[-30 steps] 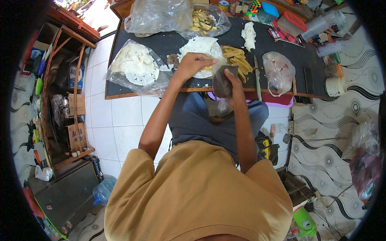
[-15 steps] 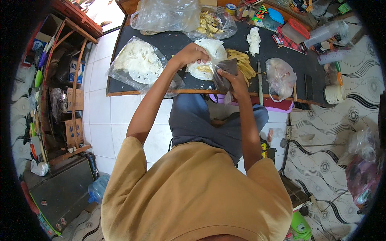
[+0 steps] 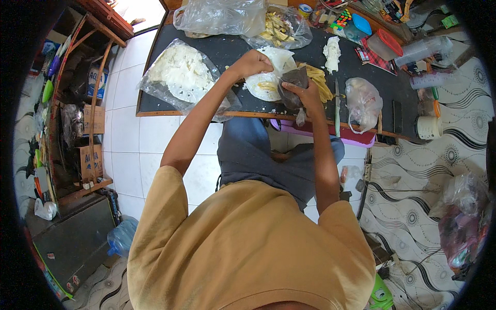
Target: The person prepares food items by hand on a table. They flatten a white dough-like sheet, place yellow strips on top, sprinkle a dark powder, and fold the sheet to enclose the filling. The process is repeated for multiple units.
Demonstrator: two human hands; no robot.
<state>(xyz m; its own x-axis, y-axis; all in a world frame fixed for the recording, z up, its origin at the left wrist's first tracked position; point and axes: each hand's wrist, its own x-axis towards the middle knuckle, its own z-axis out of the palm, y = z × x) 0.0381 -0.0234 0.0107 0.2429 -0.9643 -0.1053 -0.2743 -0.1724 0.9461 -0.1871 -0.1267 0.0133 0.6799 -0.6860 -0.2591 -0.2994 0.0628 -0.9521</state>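
Note:
A round white wrapper sheet [image 3: 277, 58] lies on the dark table, with a pale yellow strip [image 3: 266, 85] on its near part. Over the sheet's left side is my left hand [image 3: 252, 64], its fingers closed; what they hold, if anything, is hidden. My right hand [image 3: 309, 95] grips a small plastic bag of dark brown filling [image 3: 295, 78] at the sheet's right edge. A pile of yellow strips [image 3: 321, 85] lies just beyond that hand. To the left, a stack of white sheets [image 3: 181, 72] rests on clear plastic.
A knife [image 3: 337, 106] and a tied plastic bag [image 3: 363, 101] lie to the right, near a black phone [image 3: 397, 116]. White crumpled material [image 3: 331, 54] sits behind them. Farther back are a bag of yellow pieces [image 3: 281, 31], a large clear bag [image 3: 222, 16] and a red-lidded tub [image 3: 385, 44].
My left hand has lifted slightly from the sheet's middle. My right hand still grips the brown bag, which now sits more upright and bunched. The whole view has shifted slightly.

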